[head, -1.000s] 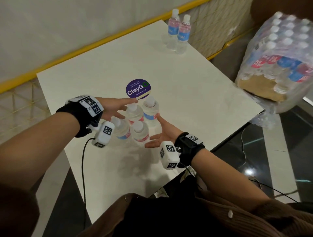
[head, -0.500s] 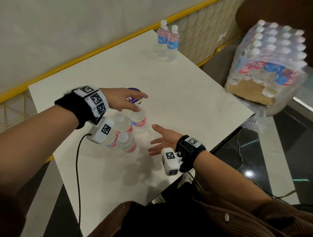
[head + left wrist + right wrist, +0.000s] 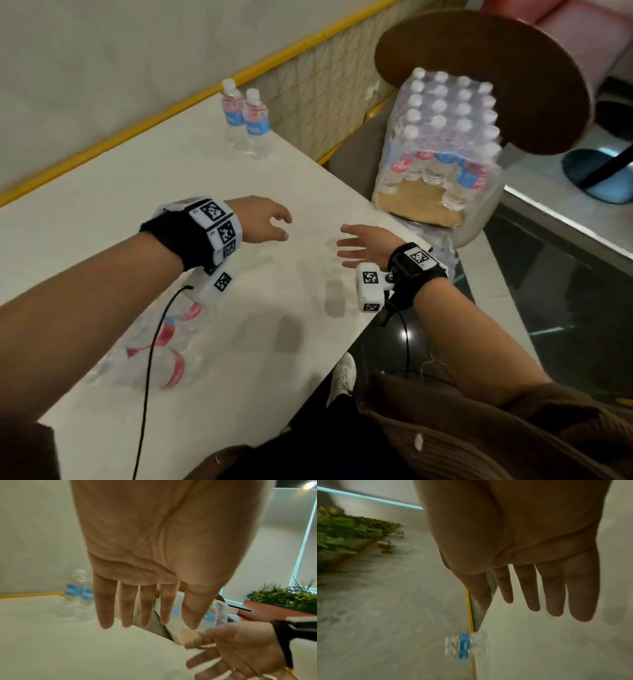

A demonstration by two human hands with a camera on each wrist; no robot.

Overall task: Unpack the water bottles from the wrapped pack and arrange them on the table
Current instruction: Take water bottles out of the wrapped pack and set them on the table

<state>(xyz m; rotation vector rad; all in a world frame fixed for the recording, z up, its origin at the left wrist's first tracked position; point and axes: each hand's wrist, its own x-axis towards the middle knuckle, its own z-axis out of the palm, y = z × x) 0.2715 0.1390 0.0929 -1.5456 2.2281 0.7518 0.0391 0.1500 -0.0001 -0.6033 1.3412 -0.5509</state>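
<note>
**Both hands empty over the table, wrapped pack waiting off the far edge**

Both hands hang above the white table (image 3: 212,164) and neither has hold of anything. The left hand (image 3: 263,219) is palm down, fingers loosely extended and slightly spread; the left wrist view shows four fingers and the thumb hanging straight with gaps between them. The right hand (image 3: 364,245) sits near the table's right edge, palm turned up and inward, fingers straight and fanned out. The two hands are near each other but apart.

Count the bottles: two upright water bottles (image 3: 246,123) stand touching side by side at the far corner, white caps, blue and pink labels. Under the left forearm lies a blurred cluster of bottles (image 3: 164,346) with red and blue labels; at least three, though the blur and the arm make an exact count impossible.

The wrapped pack (image 3: 442,144) rests beyond the table's right edge, on a seat just beside it, with rows of white caps showing through the plastic, roughly four across. One round brown tabletop (image 3: 507,68) sits behind it.
</note>
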